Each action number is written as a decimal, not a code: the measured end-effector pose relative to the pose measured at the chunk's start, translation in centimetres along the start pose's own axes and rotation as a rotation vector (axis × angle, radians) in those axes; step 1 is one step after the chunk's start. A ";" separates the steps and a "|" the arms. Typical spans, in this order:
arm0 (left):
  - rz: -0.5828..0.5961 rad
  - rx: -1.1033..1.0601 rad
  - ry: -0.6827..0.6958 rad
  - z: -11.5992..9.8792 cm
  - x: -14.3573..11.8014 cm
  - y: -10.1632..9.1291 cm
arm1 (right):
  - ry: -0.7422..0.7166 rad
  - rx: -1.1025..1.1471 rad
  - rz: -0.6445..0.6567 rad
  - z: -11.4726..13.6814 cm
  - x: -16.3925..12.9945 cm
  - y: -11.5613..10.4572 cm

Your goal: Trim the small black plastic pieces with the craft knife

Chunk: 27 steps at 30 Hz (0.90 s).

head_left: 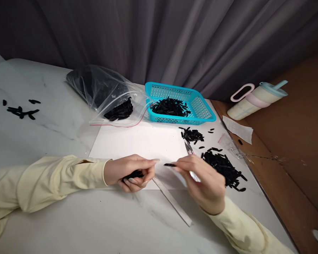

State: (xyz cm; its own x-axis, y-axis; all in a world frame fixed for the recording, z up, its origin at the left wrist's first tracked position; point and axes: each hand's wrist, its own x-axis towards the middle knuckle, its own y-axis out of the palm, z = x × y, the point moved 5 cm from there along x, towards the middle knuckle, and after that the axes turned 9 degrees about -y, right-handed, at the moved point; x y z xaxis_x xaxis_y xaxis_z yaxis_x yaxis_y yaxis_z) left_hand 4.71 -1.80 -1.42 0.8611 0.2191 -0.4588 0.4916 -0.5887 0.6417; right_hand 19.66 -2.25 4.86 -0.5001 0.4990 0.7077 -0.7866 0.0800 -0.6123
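My left hand [132, 172] rests on a white sheet of paper [140, 143], fingers curled around a bunch of small black pieces [134, 174]. My right hand [201, 180] pinches one black piece [170, 164] at its fingertips and also holds small scissors [188, 148] whose blades point away from me. A metal ruler [172, 201] lies on the table under and between both hands. A pile of black pieces [224, 168] lies just right of my right hand. A smaller pile [192, 134] sits farther back.
A turquoise basket [201, 106] holds more black pieces. A clear plastic bag [106, 93] with black pieces lies to its left. Loose black pieces [22, 111] lie at far left. A lidded cup [257, 100] lies on the brown surface at right, beside a paper slip [238, 129].
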 end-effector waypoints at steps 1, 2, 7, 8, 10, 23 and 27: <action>0.005 -0.025 -0.004 0.0 0.1 -0.2 | 0.040 -0.094 0.019 -0.6 -0.2 -1.2; 0.008 -0.053 -0.010 -0.1 0.2 -0.4 | 0.079 -0.213 0.027 -1.3 -0.6 -2.6; 0.021 -0.176 -0.022 -0.3 0.5 -1.2 | 0.217 -0.731 0.076 -5.5 -4.3 -9.3; 0.030 -0.196 -0.021 -0.4 0.6 -1.3 | 0.238 -0.777 0.083 -6.4 -5.1 -10.2; 0.047 -0.226 -0.011 -0.6 0.6 -1.5 | 0.225 -0.794 0.134 -8.1 -6.4 -11.0; -0.029 -0.292 0.068 -1.0 0.9 -2.3 | -0.127 -0.242 0.362 1.2 3.2 -0.5; -0.169 -0.328 0.127 -0.9 0.9 -2.7 | -0.154 -0.179 0.507 3.0 5.8 5.5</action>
State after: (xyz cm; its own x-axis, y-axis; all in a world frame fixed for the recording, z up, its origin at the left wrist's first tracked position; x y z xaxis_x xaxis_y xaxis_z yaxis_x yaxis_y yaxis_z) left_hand 4.26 0.70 -2.97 0.7635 0.3983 -0.5084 0.6256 -0.2605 0.7354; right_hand 11.33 -1.47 6.65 -0.8575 0.3826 0.3439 -0.3666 0.0144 -0.9303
